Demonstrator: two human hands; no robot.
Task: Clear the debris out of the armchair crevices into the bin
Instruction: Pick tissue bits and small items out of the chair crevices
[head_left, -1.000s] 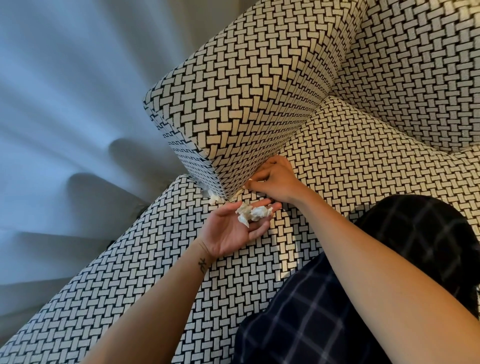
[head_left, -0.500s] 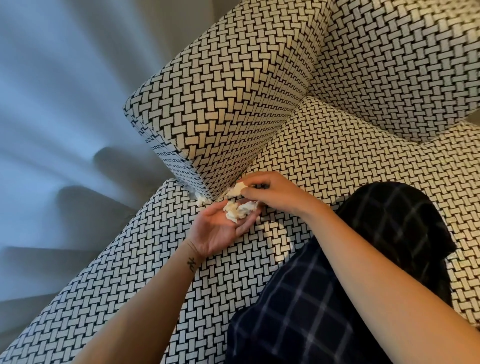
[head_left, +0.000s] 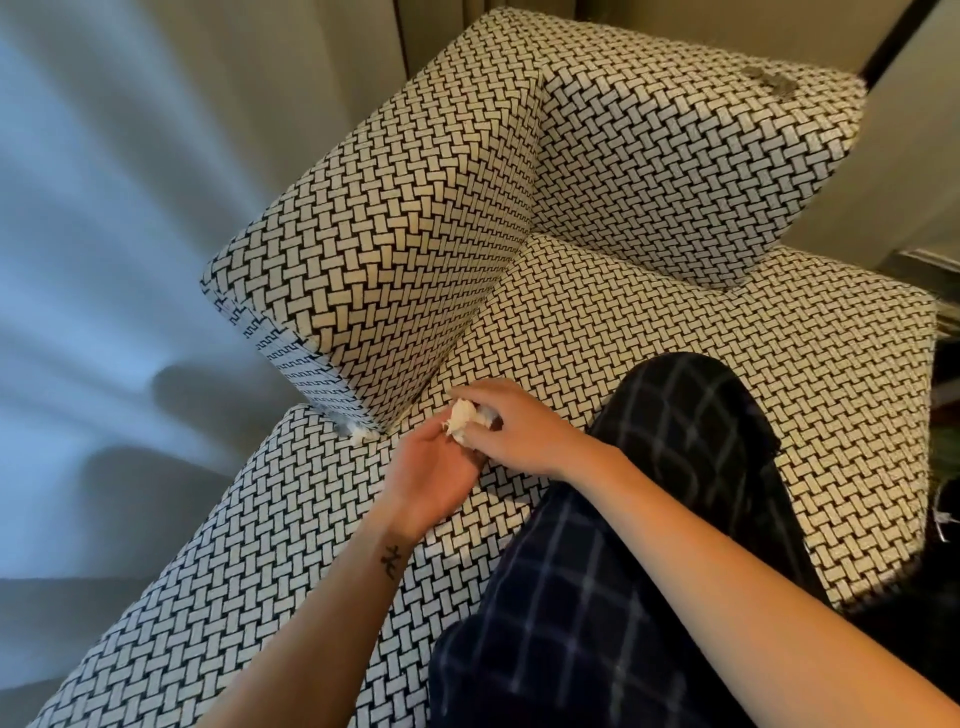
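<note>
The armchair (head_left: 649, 338) is covered in black-and-white woven fabric, with a blocky armrest (head_left: 395, 249) on the left. My left hand (head_left: 431, 478) lies palm up on the seat beside the armrest crevice. My right hand (head_left: 514, 426) reaches over it and pinches a wad of white paper debris (head_left: 462, 415) above the left palm. Another white scrap (head_left: 358, 434) sticks out of the crevice at the armrest's front corner. No bin is in view.
A pale curtain (head_left: 104, 234) hangs along the left side of the chair. My leg in dark checked trousers (head_left: 597, 597) lies across the seat. Something small and grey (head_left: 930, 85) rests on top of the backrest.
My right hand came out of the crevice with a scrap and gathered the debris from the left palm into its fingers. The view has swung to show more of the backrest.
</note>
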